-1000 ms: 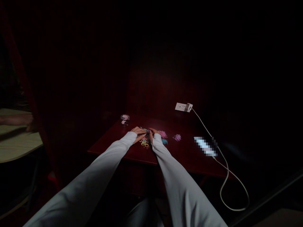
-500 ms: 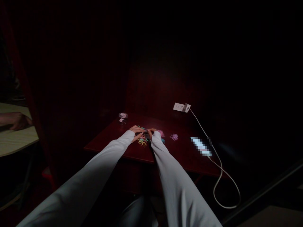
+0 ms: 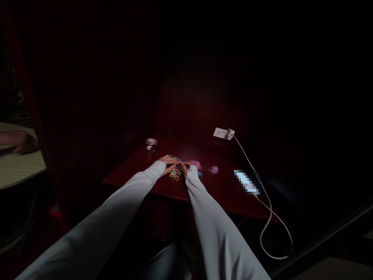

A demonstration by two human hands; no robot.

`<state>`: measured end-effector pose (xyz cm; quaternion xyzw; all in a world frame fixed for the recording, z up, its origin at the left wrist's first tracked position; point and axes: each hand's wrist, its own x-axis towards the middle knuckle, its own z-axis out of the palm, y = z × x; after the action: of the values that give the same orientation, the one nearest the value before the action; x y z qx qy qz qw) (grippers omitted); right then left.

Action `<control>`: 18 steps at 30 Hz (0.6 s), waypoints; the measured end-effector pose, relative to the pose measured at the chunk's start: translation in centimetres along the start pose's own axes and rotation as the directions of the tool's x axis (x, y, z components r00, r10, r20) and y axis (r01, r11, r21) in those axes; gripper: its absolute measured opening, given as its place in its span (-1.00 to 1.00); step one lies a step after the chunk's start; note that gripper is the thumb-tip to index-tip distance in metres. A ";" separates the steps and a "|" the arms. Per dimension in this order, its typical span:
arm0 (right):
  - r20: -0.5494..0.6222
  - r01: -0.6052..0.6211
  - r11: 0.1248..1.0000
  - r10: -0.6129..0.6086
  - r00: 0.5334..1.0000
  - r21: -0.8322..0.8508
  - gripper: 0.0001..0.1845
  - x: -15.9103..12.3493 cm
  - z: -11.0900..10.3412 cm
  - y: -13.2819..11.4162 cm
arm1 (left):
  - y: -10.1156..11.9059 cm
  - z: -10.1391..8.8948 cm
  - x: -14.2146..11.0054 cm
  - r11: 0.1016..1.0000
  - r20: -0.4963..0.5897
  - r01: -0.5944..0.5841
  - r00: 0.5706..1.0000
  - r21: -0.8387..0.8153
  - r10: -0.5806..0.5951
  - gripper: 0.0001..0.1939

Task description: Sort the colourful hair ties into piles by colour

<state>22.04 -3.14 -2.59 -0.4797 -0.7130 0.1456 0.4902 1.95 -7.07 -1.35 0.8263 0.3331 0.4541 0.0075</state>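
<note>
Closely over the small coloured rings [image 3: 174,174] on the dark red bench [image 3: 167,189], holds bent the fingers [image 3: 172,160] of left hand [image 3: 166,160] and right hand [image 3: 185,166], almost together; cannot tell whether grasping a ring. Beside the right hand, can see a pink pile [image 3: 196,165]; farther right, a lilac pile [image 3: 213,170].

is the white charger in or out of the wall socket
In: the white boxy charger sits against the white rectangular wall socket, with its long white cable leading away.
</note>
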 end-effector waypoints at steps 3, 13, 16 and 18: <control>0.003 -0.002 1.000 0.002 1.000 0.008 -0.69 -0.1 -0.1 0.2 | 0.1 -0.2 0.0 1.000 0.005 0.007 1.000 -0.008 -0.007 -0.72; -0.013 -0.021 1.000 0.022 1.000 0.012 -0.68 0.2 0.3 -0.5 | 0.8 -0.6 0.1 0.999 0.018 0.021 1.000 -0.036 -0.020 -0.70; -0.013 -0.025 1.000 0.025 1.000 -0.005 -0.67 0.5 0.3 -1.0 | 1.1 -0.7 0.1 0.998 0.021 0.026 0.999 -0.060 -0.024 -0.70; -0.010 -0.027 0.999 0.026 1.000 -0.020 -0.66 0.7 0.2 -1.3 | 1.2 -0.7 0.2 0.997 0.023 0.027 0.999 -0.072 -0.026 -0.71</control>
<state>21.17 -3.19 -1.41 -0.4948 -0.7055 0.1424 0.4869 2.15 -8.14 -0.42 0.8259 0.3273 0.4567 0.0468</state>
